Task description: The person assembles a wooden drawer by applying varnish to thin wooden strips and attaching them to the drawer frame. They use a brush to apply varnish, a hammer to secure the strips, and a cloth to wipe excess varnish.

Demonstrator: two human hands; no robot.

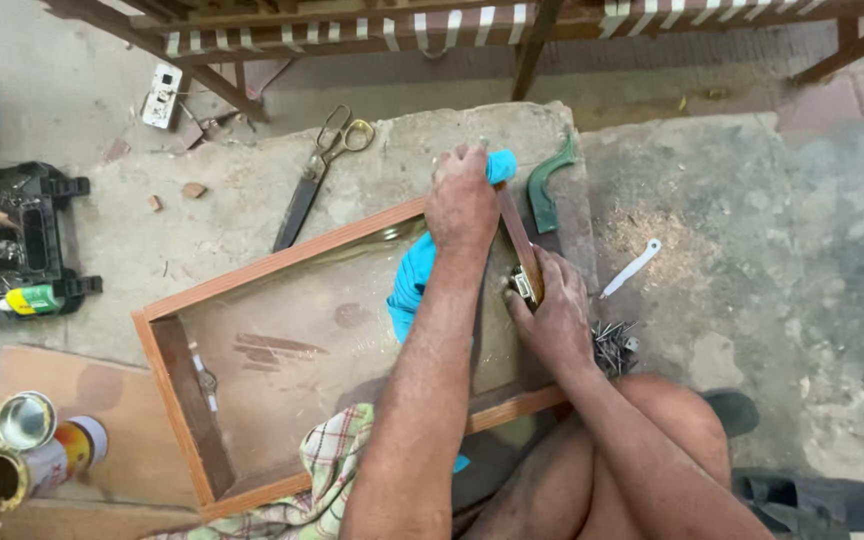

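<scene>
A rectangular wooden frame (177, 385) with a clear glass pane lies flat on a concrete slab. My left hand (462, 205) presses a bright blue cloth (414, 280) against the frame's far right side. My right hand (552, 310) grips that same side of the frame at a small brass hinge or latch (524, 285). A checked cloth (327, 455) drapes over the frame's near edge by my knee.
Large scissors (317, 170) and a green curved handle (544, 185) lie on the slab. A pile of nails (612, 345) and a white strip (632, 267) sit to the right. A black toolbox (17, 245) and two open tins (22, 440) stand at the left. A wooden bench frame (352, 25) crosses the top.
</scene>
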